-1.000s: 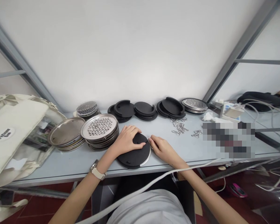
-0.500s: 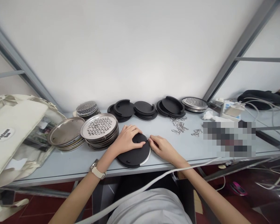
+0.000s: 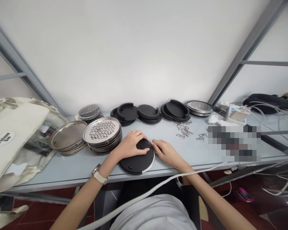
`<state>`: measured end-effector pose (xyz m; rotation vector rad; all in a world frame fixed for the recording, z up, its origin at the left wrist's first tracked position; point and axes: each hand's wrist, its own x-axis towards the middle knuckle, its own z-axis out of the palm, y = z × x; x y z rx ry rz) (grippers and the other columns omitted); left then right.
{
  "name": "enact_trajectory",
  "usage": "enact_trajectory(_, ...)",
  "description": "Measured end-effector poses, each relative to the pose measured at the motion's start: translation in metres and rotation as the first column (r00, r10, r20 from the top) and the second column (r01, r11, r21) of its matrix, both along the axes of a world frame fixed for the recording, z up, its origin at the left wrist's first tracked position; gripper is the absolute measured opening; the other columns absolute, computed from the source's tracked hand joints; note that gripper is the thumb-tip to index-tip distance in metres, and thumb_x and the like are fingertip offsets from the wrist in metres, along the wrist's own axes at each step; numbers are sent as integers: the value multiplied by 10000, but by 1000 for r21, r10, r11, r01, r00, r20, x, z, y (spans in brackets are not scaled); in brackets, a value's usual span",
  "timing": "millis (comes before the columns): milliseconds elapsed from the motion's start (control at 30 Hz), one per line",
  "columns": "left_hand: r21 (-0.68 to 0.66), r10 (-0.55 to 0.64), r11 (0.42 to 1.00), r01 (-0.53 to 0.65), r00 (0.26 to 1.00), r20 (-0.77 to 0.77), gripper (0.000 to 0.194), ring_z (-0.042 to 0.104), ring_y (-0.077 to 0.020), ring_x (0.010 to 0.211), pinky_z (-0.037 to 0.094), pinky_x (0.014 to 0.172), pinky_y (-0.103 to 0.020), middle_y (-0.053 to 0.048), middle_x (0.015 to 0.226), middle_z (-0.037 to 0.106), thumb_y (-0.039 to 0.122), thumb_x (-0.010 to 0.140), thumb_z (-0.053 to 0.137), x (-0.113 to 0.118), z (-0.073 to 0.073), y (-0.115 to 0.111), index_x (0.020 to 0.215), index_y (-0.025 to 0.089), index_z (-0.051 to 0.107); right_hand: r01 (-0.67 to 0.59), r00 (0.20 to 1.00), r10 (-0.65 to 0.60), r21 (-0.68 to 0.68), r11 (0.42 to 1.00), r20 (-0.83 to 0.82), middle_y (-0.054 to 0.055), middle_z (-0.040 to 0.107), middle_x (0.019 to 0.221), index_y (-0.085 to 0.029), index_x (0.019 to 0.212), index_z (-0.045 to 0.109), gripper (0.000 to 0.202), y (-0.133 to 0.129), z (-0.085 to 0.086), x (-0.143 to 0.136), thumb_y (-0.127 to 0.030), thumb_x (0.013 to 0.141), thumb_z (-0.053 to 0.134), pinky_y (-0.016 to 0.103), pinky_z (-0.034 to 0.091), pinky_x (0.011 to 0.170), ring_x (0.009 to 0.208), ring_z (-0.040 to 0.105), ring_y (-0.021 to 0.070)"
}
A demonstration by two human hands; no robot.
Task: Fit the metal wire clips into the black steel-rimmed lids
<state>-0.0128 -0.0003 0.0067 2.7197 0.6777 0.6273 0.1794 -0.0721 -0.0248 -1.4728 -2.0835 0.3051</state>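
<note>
Grey tabletop (image 3: pixel 182 151) beneath, right grip (image 3: pixel 166 151) pinches clip (image 3: pixel 149 143).

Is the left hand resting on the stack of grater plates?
No, the left hand is on the black disc, just right of the stack of grater plates.

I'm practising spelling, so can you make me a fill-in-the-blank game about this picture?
1. The left hand rests on a round disc that is mostly ____ in colour.
2. A watch is worn on the person's ____ wrist.
3. The loose metal clips on the table lie nearer the ____ hand.
4. The metal stack beside the left hand has a top plate full of ____.

Missing words: black; left; right; holes.
</note>
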Motion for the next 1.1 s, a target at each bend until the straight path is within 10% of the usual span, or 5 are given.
enact_trajectory(1100, -76, 14, 997, -14, 1000, 3, 275, 495, -200, 956, 356, 891, -346, -11, 972, 552, 406, 787, 656, 0, 2, -1, 934, 217, 519, -10, 1000, 11, -8, 1000, 8, -24, 490, 621, -205, 686, 444, 216, -7, 3, -1, -142, 890, 410, 251, 350, 631, 632, 479, 147)
